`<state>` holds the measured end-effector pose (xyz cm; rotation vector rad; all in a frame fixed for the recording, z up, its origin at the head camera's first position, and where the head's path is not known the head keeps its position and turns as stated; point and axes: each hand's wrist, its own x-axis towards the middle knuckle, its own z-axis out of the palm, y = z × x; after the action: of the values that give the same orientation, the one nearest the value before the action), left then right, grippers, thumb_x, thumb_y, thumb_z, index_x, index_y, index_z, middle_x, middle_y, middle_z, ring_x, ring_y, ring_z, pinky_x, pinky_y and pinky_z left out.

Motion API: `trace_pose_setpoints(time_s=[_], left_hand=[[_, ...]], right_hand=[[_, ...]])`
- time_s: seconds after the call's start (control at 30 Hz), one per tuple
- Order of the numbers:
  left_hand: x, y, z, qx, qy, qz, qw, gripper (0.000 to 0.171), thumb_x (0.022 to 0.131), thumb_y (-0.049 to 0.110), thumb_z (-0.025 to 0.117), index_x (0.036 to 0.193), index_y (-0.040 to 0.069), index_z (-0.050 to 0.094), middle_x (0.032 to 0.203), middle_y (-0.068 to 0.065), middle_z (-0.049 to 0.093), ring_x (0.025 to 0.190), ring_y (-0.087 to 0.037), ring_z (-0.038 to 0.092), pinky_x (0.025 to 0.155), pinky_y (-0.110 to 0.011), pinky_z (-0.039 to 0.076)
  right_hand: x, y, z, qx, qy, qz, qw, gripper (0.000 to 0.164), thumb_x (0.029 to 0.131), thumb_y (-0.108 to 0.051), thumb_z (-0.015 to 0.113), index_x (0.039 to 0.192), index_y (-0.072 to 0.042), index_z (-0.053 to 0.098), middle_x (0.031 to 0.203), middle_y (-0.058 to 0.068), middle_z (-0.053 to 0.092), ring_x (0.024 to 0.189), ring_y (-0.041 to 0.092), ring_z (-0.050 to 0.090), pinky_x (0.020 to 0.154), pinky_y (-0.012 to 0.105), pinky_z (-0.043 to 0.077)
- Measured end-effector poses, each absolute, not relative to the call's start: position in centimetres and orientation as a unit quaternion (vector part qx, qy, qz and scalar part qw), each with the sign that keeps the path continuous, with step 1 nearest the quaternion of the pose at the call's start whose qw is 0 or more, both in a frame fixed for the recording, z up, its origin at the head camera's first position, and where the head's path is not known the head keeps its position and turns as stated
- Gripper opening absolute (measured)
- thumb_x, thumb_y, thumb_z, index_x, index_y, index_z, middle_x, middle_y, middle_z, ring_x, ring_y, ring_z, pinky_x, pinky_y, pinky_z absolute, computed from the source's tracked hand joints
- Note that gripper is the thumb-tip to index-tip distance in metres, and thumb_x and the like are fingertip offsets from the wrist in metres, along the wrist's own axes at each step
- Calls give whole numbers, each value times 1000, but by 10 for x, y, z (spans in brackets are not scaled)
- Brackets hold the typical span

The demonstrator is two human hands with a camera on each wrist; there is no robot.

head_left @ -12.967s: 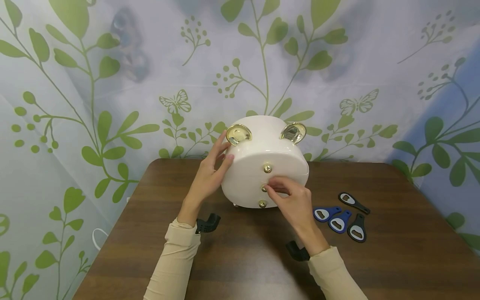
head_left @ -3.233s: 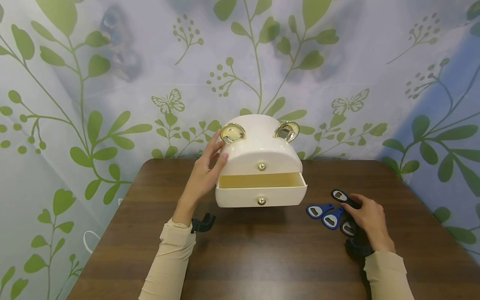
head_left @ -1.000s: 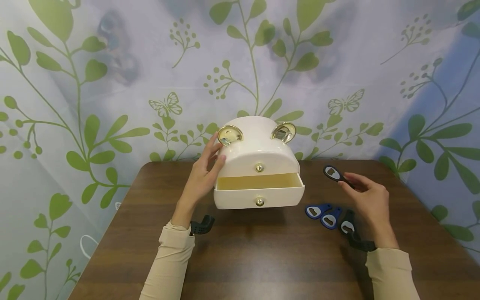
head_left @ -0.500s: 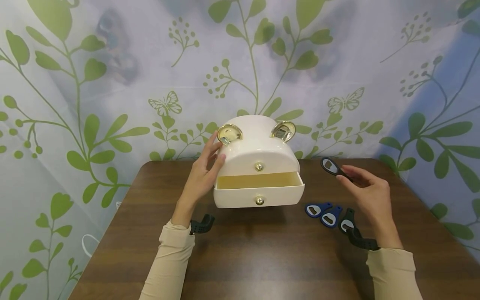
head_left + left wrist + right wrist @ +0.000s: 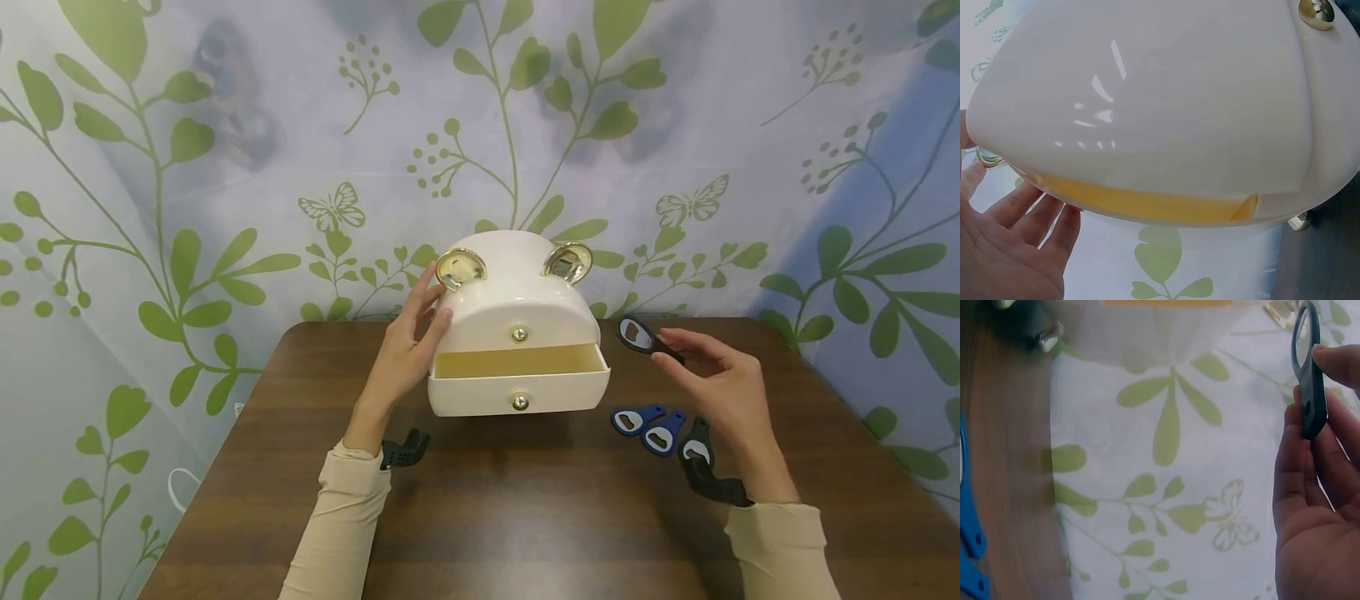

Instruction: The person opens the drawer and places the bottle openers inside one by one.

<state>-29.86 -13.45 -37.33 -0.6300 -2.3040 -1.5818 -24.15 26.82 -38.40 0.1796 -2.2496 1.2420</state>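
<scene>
Right fingers [image 5: 693, 340] clamp a bottle opener [image 5: 647, 341] at three o'clock of the drawer [image 5: 480, 397]; spread left fingers [image 5: 417, 293] touch the box [image 5: 517, 305]. Stowing seems in hand, likely needing nine-o'clock travel.

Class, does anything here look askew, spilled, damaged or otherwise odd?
Nothing stands out. The white box stands upright, one drawer open; the right hand holds a dark bottle opener, and three others lie loosely grouped on the table. No spill or damage shows.
</scene>
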Motion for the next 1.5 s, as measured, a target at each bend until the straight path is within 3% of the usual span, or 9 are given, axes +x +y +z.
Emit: trace_pose_setpoints(time_s=[0.23,0.57,1.17,1.5], left_hand=[[-297,-135,-373,-214,-798,-546,138,65,108,37,54,162,49,20,158,-4,47,148,-22,43,123,-48,36],[-299,-135,-373,-215,-798,-546,139,65,108,36,54,162,48,20,158,-4,47,149,-20,42,124,-46,34],[-300,-134,-373,-217,-797,-546,142,65,108,35,54,163,47,20,157,-4,48,148,-19,43,124,-44,35],[-299,-134,-373,-213,-798,-546,138,65,108,36,53,162,49,19,158,-4,47,148,-20,43,124,-45,35]], right_hand=[[-241,249,-383,109,-844,456,261,35,87,-12,84,122,-12,77,108,-20,72,100,-2,65,86,4,48],[-242,229,-389,171,-837,455,250,40,82,0,85,120,-12,78,111,10,77,100,1,64,82,6,49],[-244,213,-394,228,-827,431,280,40,78,4,88,115,-9,78,104,6,77,95,-2,63,77,6,48],[-244,210,-395,214,-832,430,278,38,80,0,87,114,-13,79,104,4,77,94,11,64,80,9,49]])
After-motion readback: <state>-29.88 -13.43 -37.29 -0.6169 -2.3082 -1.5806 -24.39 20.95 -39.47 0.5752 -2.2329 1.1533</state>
